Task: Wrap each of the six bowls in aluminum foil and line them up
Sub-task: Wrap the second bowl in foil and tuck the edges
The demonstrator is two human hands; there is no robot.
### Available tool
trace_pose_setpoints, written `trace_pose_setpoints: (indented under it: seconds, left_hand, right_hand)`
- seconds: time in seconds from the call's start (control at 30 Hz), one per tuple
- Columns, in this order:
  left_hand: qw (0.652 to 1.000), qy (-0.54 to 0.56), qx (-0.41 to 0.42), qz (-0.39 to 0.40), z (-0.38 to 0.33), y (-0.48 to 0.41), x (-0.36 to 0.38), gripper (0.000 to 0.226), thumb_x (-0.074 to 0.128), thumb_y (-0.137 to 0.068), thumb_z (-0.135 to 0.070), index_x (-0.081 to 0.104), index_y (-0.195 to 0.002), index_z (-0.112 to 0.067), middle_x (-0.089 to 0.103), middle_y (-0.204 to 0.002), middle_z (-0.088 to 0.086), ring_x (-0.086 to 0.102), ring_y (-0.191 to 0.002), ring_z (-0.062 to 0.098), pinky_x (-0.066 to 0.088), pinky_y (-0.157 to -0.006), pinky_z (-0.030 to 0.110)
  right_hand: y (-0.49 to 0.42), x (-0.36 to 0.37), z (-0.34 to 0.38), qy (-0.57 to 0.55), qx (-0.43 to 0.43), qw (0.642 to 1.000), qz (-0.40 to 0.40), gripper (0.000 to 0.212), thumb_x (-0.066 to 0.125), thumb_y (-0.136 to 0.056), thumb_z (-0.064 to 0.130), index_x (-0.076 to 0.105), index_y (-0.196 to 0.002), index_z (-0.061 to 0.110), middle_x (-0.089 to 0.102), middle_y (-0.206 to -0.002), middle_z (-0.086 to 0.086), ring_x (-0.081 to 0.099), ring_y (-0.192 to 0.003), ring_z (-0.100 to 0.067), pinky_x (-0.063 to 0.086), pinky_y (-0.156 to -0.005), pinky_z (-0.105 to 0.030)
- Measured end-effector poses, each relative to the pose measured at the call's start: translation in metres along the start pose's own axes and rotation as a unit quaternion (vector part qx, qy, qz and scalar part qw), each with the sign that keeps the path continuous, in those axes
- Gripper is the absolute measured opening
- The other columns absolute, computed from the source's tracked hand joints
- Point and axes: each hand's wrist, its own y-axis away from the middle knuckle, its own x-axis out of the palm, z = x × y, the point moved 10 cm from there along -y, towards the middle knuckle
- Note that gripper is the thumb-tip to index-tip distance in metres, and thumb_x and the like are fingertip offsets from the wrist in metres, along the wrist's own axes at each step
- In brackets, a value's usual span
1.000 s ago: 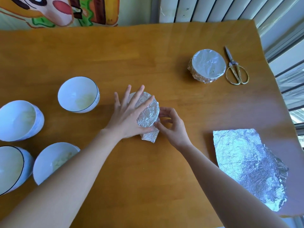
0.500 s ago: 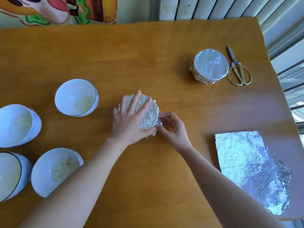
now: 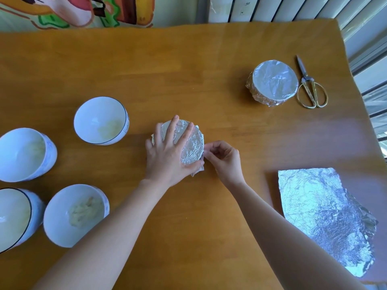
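1. Foil-covered bowl [image 3: 191, 146] sits at the centre of the wooden table [image 3: 188, 65], its top and sides wrapped in crinkled aluminium foil
2. Left hand [image 3: 169, 151] lies flat on top of this bowl, fingers spread apart and pressing down on the foil; it grips nothing
3. Right hand [image 3: 225, 159] is at the bowl's right side, thumb and fingertips pinched together on the foil edge near the rim
4. Finished wrapped bowl [image 3: 272, 82] stands far right on the table, well apart from the hands
5. Gold-handled scissors [image 3: 310, 86] lie just beside that finished bowl, on its right, blades closed
6. Loose foil sheet [image 3: 326, 216] lies flat near the table's right edge, beside the right forearm
7. Four unwrapped white bowls remain on the left: one [image 3: 101, 120] nearest the hands, one [image 3: 25, 153] at the left edge, one [image 3: 75, 214] nearer the person, one [image 3: 14, 218] cut off by the frame
8. Pale residue shows inside several of these bowls
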Motion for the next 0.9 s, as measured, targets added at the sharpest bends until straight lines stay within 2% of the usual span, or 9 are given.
trace_pose_setpoints:
  seconds: [0.1, 0.27, 0.33, 0.43, 0.53, 0.6, 0.67, 0.8, 0.9]
  left_hand:
    - [1.000, -0.001, -0.008, 0.004, 0.001, 0.001, 0.001, 0.098, 0.030, -0.070, -0.086, 0.019, -0.155, -0.039, 0.014, -0.164, 0.002, 0.027, -0.139, 0.039, 0.039, -0.092, 0.051]
    - [0.999, 0.008, -0.028, 0.026, 0.001, 0.003, 0.005, 0.098, 0.028, -0.072, -0.088, 0.015, -0.156, -0.039, 0.012, -0.165, 0.003, 0.023, -0.141, 0.041, 0.037, -0.096, 0.054]
    - [0.998, 0.016, -0.035, 0.042, 0.000, 0.003, 0.006, 0.093, 0.024, -0.076, -0.087, 0.012, -0.156, -0.040, 0.007, -0.166, 0.002, 0.019, -0.142, 0.041, 0.034, -0.098, 0.054]
    - [0.993, 0.069, -0.061, 0.069, 0.003, 0.004, 0.008, 0.077, 0.005, -0.085, -0.074, 0.006, -0.155, -0.045, -0.005, -0.166, -0.003, 0.006, -0.145, 0.035, 0.026, -0.104, 0.054]
    - [0.981, 0.140, -0.118, 0.065, 0.009, 0.008, 0.003, 0.070, -0.004, -0.087, -0.061, 0.008, -0.154, -0.048, -0.006, -0.165, -0.008, 0.003, -0.146, 0.030, 0.023, -0.110, 0.055]
    - [0.970, 0.172, -0.160, 0.059, 0.011, 0.013, 0.002, 0.065, -0.001, -0.090, -0.053, 0.009, -0.154, -0.048, -0.006, -0.165, -0.009, 0.003, -0.145, 0.028, 0.022, -0.111, 0.056]
    - [0.958, 0.198, -0.201, 0.057, 0.011, 0.020, 0.003, 0.064, 0.003, -0.091, -0.049, 0.010, -0.155, -0.047, -0.005, -0.165, -0.010, 0.003, -0.144, 0.026, 0.021, -0.112, 0.057]
    - [0.947, 0.194, -0.249, 0.060, 0.018, 0.033, 0.005, 0.066, 0.003, -0.089, -0.054, 0.013, -0.155, -0.047, 0.002, -0.163, -0.006, 0.011, -0.139, 0.027, 0.020, -0.108, 0.050]
    - [0.964, 0.133, -0.228, 0.029, 0.023, 0.035, 0.001, 0.069, 0.013, -0.090, -0.064, 0.023, -0.154, -0.041, 0.015, -0.159, 0.002, 0.018, -0.137, 0.033, 0.019, -0.108, 0.052]
  right_hand:
    - [-0.002, 0.000, -0.001, 0.006, 0.019, 1.000, 0.001, 0.008, 0.075, -0.084, 0.006, 0.075, -0.090, 0.011, 0.075, -0.087, -0.010, 0.069, -0.083, -0.033, 0.057, -0.079, -0.039]
    - [0.004, -0.001, 0.006, 0.035, 0.025, 0.998, -0.047, 0.011, 0.072, -0.083, 0.003, 0.074, -0.083, 0.014, 0.072, -0.085, -0.005, 0.060, -0.064, -0.001, 0.047, -0.064, -0.016]
    - [0.010, -0.001, 0.007, 0.046, 0.021, 0.995, -0.089, 0.012, 0.070, -0.083, 0.004, 0.074, -0.082, 0.015, 0.069, -0.077, 0.000, 0.055, -0.058, -0.001, 0.045, -0.060, -0.017]
    - [0.015, 0.003, 0.007, 0.021, 0.017, 0.994, -0.107, 0.016, 0.066, -0.084, 0.003, 0.076, -0.085, 0.016, 0.072, -0.081, -0.001, 0.064, -0.066, -0.011, 0.051, -0.066, -0.027]
    - [0.019, 0.013, 0.009, 0.010, 0.001, 0.999, -0.046, 0.029, 0.055, -0.088, 0.009, 0.076, -0.102, 0.022, 0.071, -0.099, 0.001, 0.070, -0.091, -0.018, 0.056, -0.082, -0.036]
    - [0.025, 0.020, 0.012, 0.015, -0.013, 1.000, 0.006, 0.041, 0.050, -0.085, 0.013, 0.069, -0.122, 0.016, 0.068, -0.107, 0.001, 0.067, -0.100, -0.014, 0.054, -0.086, -0.032]
    - [0.029, 0.021, 0.015, -0.001, -0.030, 0.999, 0.036, 0.049, 0.054, -0.081, 0.010, 0.058, -0.130, 0.012, 0.068, -0.113, 0.001, 0.065, -0.105, -0.010, 0.051, -0.086, -0.026]
    - [0.030, 0.021, 0.015, -0.024, -0.032, 0.996, 0.076, 0.036, 0.066, -0.082, 0.004, 0.053, -0.114, 0.009, 0.067, -0.120, -0.002, 0.065, -0.109, -0.011, 0.049, -0.085, -0.021]
    - [0.025, 0.021, 0.013, -0.028, -0.033, 0.994, 0.095, 0.021, 0.067, -0.085, -0.003, 0.059, -0.102, 0.005, 0.069, -0.121, -0.005, 0.067, -0.107, -0.015, 0.050, -0.090, -0.024]
